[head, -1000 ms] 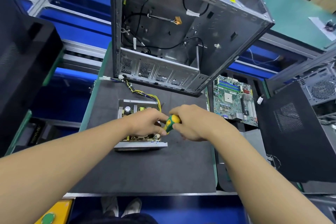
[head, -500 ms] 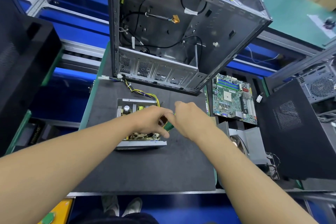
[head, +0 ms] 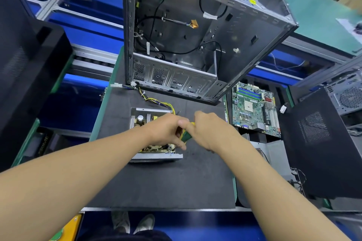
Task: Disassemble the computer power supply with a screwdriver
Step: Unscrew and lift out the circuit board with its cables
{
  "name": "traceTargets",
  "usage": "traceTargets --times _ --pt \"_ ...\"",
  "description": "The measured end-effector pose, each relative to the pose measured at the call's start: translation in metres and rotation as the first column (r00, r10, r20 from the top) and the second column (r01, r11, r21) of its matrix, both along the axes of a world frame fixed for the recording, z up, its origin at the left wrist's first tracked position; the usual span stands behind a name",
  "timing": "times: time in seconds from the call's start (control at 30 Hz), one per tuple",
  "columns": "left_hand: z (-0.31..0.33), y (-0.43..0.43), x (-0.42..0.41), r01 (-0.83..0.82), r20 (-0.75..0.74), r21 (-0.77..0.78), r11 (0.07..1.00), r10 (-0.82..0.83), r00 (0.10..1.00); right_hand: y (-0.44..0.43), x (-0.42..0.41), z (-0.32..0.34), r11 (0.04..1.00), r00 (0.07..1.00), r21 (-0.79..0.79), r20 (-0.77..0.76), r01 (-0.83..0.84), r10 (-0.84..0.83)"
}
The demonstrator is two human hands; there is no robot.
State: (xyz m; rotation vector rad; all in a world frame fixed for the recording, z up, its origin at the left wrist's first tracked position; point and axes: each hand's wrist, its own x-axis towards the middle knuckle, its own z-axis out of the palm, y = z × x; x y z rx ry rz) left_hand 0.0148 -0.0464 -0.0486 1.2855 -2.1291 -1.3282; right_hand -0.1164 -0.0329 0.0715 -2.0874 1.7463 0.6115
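Note:
The opened power supply [head: 142,118] lies on the black mat [head: 166,182], its circuit board bare and a yellow-black wire bundle [head: 156,101] running back toward the case. My left hand [head: 166,129] rests over the board's right half and hides it. Just right of it, my right hand [head: 209,131] grips the green-yellow screwdriver [head: 186,136]; only part of the handle shows between the two hands, and the tip is hidden. My left fingers lie against the handle.
An empty metal computer case [head: 195,45] stands open behind the supply. A green motherboard [head: 254,107] lies to the right, beside black case panels [head: 323,143]. Another black panel [head: 25,74] leans at the left. The mat's front edge is near my feet.
My right hand turned over the screwdriver, so less of the handle shows now. Both hands stay over the supply's right side. My view shifted slightly.

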Motion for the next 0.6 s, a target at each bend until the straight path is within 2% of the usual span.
traceTargets --times 0.1,0.17,0.23,0.33,0.43,0.53,0.6 --pt "-0.001 -0.001 -0.001 0.025 0.008 -0.006 1.0 -0.025 1.0 0.002 0.003 -0.003 0.997 0.997 -0.044 0.038 -0.07 0.072" --pt "-0.001 -0.004 0.005 0.033 -0.006 0.067 0.997 -0.033 0.999 0.001 0.002 -0.003 0.999 0.995 -0.017 0.087 -0.046 0.047" --pt "0.0 -0.007 0.01 0.048 -0.009 0.124 0.991 -0.047 0.999 -0.001 0.001 -0.003 0.993 0.989 -0.001 0.096 -0.114 0.114" --pt "0.0 -0.007 0.008 0.042 0.035 0.109 0.993 -0.046 0.998 -0.002 0.003 0.001 0.986 0.979 0.057 0.138 -0.158 0.149" --pt "-0.001 -0.001 0.004 0.034 0.043 0.064 0.997 -0.037 0.998 -0.004 0.0 0.004 0.988 0.988 0.136 0.146 -0.077 0.057" --pt "0.001 0.001 -0.001 0.021 0.004 0.01 1.0 -0.021 1.0 -0.002 0.0 0.004 0.996 0.996 0.071 0.056 0.063 -0.067" --pt "0.002 0.001 -0.003 0.02 -0.014 -0.002 1.0 -0.02 1.0 0.0 0.003 -0.002 0.997 0.997 0.04 0.022 0.073 -0.074"
